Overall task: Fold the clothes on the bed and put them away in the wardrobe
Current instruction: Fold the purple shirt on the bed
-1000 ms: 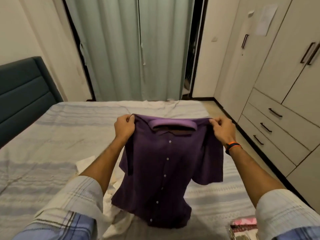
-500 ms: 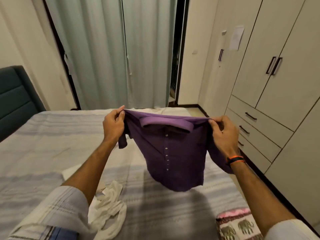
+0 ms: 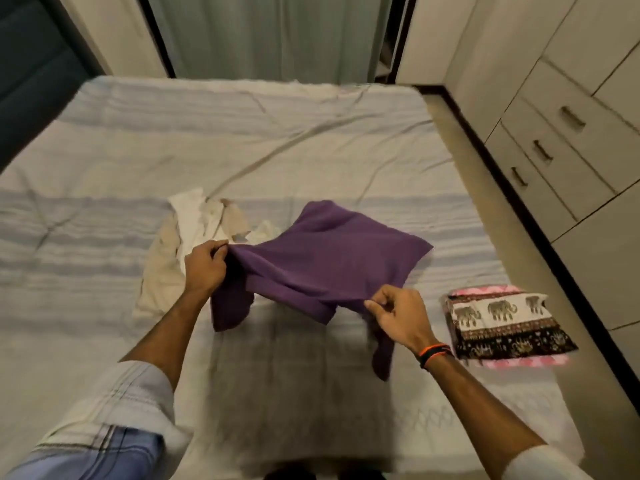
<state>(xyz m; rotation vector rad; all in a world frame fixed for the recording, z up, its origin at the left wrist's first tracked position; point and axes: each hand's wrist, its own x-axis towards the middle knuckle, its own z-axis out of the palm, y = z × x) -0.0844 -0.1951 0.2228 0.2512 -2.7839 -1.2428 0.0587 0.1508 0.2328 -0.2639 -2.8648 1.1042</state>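
Note:
A purple shirt (image 3: 332, 258) stretches out flat above the bed (image 3: 242, 140), back side up, its hem end pointing away from me. My left hand (image 3: 205, 268) grips one shoulder of it and my right hand (image 3: 398, 315) pinches the other shoulder. The two sleeves hang down below my hands. A crumpled white garment (image 3: 187, 237) lies on the bed just left of the shirt. A folded elephant-print cloth (image 3: 502, 323) sits on a pink one near the bed's right edge.
The wardrobe (image 3: 571, 133) with drawers and dark handles runs along the right wall, across a narrow strip of floor (image 3: 460, 150). A dark headboard (image 3: 38, 81) stands at the far left. Curtains (image 3: 270, 32) hang behind the bed.
I have swung the purple shirt from hanging upright down and forward, so it now spreads nearly flat over the bed with its back up. My view has tilted down toward the bed.

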